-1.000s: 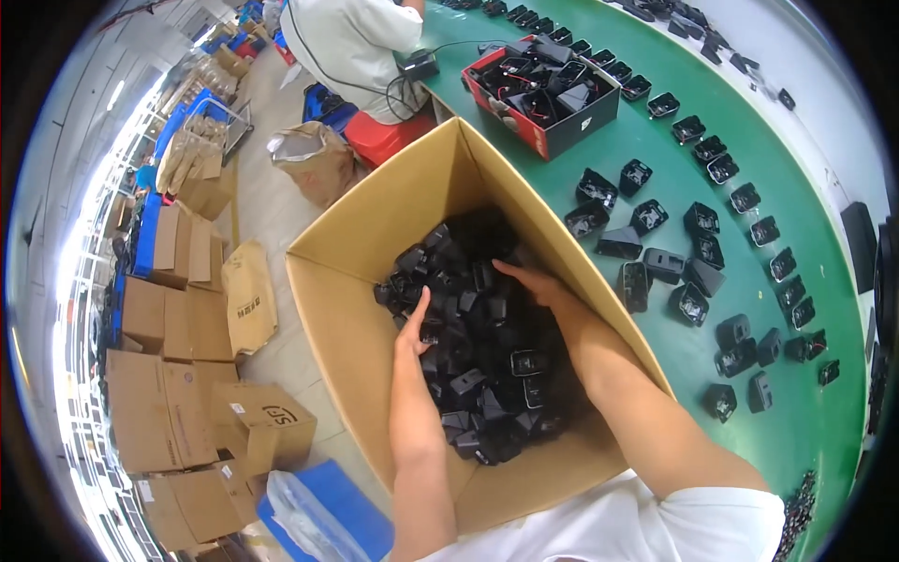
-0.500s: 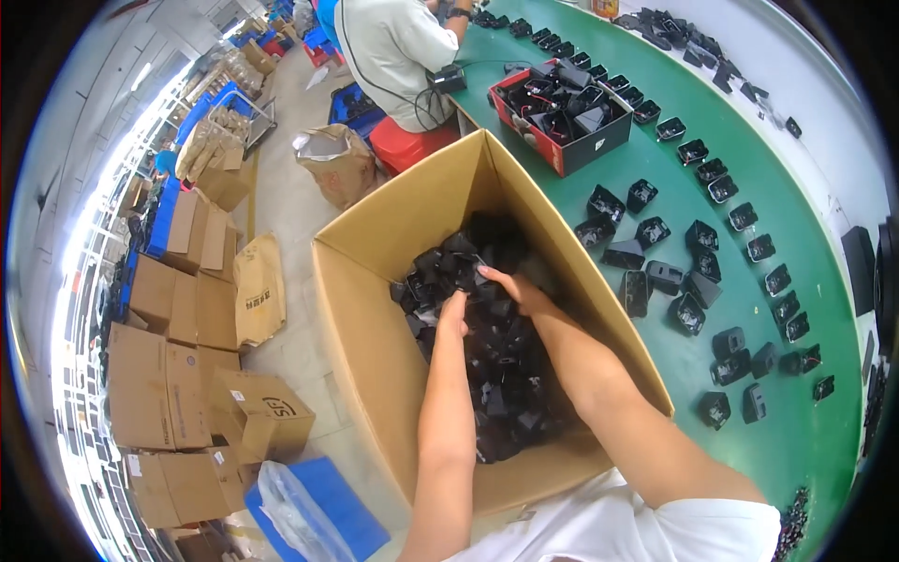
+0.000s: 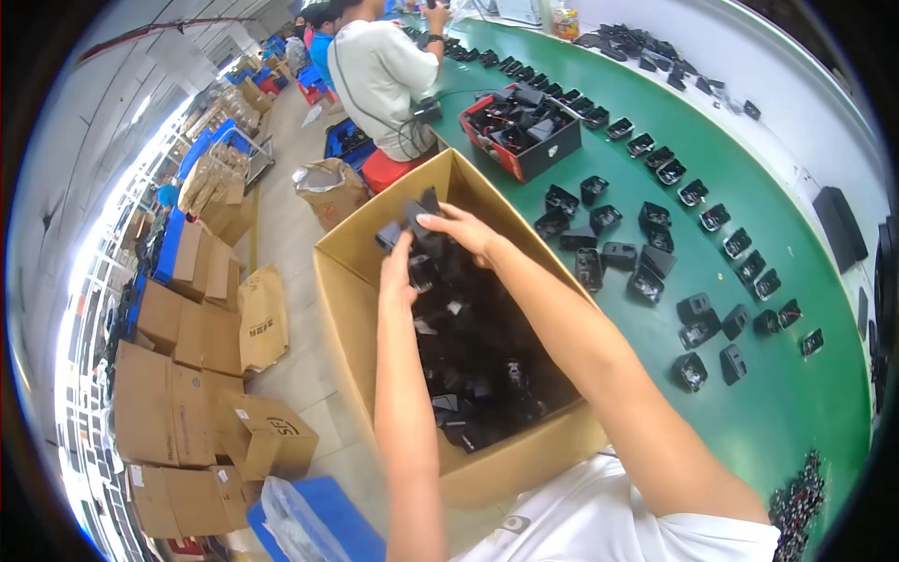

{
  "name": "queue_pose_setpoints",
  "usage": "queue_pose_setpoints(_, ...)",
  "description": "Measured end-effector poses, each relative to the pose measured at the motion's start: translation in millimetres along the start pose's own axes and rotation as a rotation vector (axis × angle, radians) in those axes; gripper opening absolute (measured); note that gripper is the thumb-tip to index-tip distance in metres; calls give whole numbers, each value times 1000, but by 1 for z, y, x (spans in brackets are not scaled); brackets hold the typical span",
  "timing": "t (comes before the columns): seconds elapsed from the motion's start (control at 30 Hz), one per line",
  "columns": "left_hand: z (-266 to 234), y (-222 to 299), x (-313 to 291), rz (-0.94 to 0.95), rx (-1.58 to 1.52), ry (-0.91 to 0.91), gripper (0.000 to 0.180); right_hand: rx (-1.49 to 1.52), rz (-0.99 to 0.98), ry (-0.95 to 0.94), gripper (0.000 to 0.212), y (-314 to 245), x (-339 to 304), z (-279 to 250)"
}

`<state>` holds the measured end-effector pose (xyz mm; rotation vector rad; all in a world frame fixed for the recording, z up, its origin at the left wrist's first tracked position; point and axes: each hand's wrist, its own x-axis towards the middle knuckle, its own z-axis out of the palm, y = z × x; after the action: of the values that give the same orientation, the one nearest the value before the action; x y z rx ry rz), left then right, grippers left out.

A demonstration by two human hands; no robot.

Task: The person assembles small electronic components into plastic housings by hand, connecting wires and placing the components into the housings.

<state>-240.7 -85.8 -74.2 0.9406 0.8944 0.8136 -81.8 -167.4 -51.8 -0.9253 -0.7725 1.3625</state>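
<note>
A deep cardboard box (image 3: 351,309) in front of me holds many small black plastic housings (image 3: 478,375). Both my hands are inside its far end, raised to about the rim. Between them is a bunch of black housings (image 3: 419,223), pressed from both sides. My left hand (image 3: 397,270) is closed against the left and near side of the bunch. My right hand (image 3: 465,232) grips it from the right, thumb along the near face. Part of the bunch is hidden by my fingers.
On the right, a green table (image 3: 777,412) carries loose housings (image 3: 646,248), rows of them, and a red-black carton (image 3: 524,140) full of parts. Beyond the box, a person (image 3: 384,80) sits on a red stool (image 3: 398,169). Cartons (image 3: 154,403) and a blue bin (image 3: 323,515) stand left.
My hands have risen from the pile toward the box's far end, lifting a bunch of housings. The head view has shifted, so the table's contents appear farther left.
</note>
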Motion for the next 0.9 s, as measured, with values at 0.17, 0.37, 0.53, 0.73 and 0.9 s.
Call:
queue_pose_setpoints(0.17, 86, 42, -21, 124, -11, -199, 39, -296, -234, 136, 99, -78, -27, -28)
queue_pose_setpoints(0.37, 180, 45, -27, 231, -8, -283, 52, -251, -294, 260, 92, -140, -92, -58)
queue_pose_setpoints(0.53, 238, 9, -28, 377, 145, -265, 41, -80, -318, 264, 87, -132, -114, -123)
queue_pose_setpoints(0.73, 236, -37, -18, 297, 302, -333, 43, -230, -243, 426, 79, -102, -138, -157)
queue_pose_setpoints(0.9, 237, -41, -15, 388, 537, -366, 59, -303, -238, 275, 79, -98, -140, -193)
